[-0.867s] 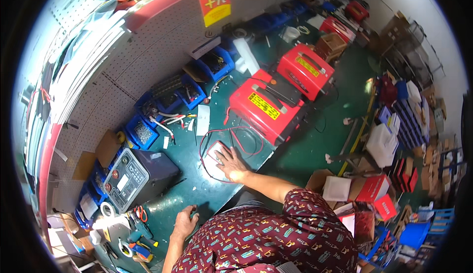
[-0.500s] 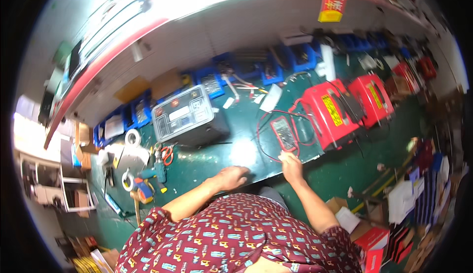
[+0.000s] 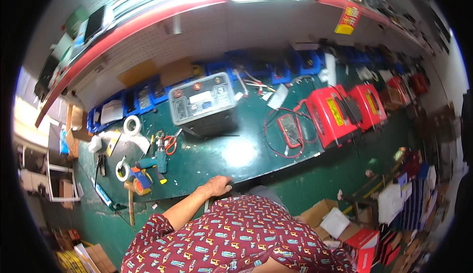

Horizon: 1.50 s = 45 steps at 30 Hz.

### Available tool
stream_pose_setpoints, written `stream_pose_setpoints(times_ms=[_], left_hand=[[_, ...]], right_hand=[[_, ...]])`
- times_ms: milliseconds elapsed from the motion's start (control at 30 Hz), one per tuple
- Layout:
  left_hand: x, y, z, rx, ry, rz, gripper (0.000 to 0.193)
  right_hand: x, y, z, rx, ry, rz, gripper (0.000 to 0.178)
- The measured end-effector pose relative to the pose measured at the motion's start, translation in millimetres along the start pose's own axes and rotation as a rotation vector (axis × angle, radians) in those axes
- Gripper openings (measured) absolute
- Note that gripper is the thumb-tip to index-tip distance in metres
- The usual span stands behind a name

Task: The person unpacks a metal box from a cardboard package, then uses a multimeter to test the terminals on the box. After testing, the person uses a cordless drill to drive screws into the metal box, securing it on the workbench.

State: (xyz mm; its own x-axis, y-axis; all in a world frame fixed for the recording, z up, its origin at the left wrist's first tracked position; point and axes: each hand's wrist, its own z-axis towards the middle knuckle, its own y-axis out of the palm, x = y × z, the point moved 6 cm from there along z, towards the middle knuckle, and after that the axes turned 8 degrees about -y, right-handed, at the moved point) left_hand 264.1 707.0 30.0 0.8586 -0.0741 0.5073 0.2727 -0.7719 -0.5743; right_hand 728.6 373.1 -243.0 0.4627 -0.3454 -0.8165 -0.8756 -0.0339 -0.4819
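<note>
My left hand [image 3: 217, 186] rests on the front edge of the green workbench [image 3: 207, 162], its fingers loosely bent and nothing seen in it. My right hand is out of view. A red-cased multimeter [image 3: 289, 131] lies on the bench, ringed by its red and dark leads. To its right stands a red machine [image 3: 329, 115] with a black handle and a yellow label, and beside it a second red machine [image 3: 367, 106]. Beyond my left hand sits a black case [image 3: 209, 121] with a grey top panel and several round terminals.
Left on the bench lie a teal power drill [image 3: 158, 162], orange-handled pliers [image 3: 171, 145], a tape dispenser [image 3: 142, 180], white tape rolls [image 3: 132, 125] and a hammer [image 3: 130, 201]. Blue bins [image 3: 143, 100] line the back. Cardboard boxes [image 3: 320, 211] stand at lower right.
My right hand, which was at the multimeter's near end, has left the view. My left hand stays at the bench edge. The view has shifted, moving the whole scene.
</note>
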Motion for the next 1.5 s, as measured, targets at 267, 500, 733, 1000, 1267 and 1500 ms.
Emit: stream_pose_setpoints(times_ms=[267, 500, 733, 1000, 1267, 1500], left_hand=[[104, 7, 49, -0.04, 0.262, -0.077, 0.042], [182, 28, 95, -0.172, 0.371, 0.063, 0.044], [237, 23, 106, 0.11, 0.374, -0.083, 0.039], [189, 16, 79, 0.224, 0.124, -0.314, 0.037], [79, -5, 80, 0.164, -0.006, -0.35, 0.036], [20, -29, 75, 0.177, 0.004, -0.349, 0.034]], right_hand=[[-183, -82, 4, 0.131, 0.316, 0.17, 0.016], [-101, -91, -35, 0.099, -0.284, -0.553, 0.026], [-24, -177, -6, 0.007, 0.464, 0.312, 0.017], [-68, -254, 84, 0.063, 0.459, 0.493, 0.011], [-203, -159, 140, -0.11, 0.434, 0.234, 0.015], [-260, -110, 141, -0.231, 0.408, 0.327, 0.011]])
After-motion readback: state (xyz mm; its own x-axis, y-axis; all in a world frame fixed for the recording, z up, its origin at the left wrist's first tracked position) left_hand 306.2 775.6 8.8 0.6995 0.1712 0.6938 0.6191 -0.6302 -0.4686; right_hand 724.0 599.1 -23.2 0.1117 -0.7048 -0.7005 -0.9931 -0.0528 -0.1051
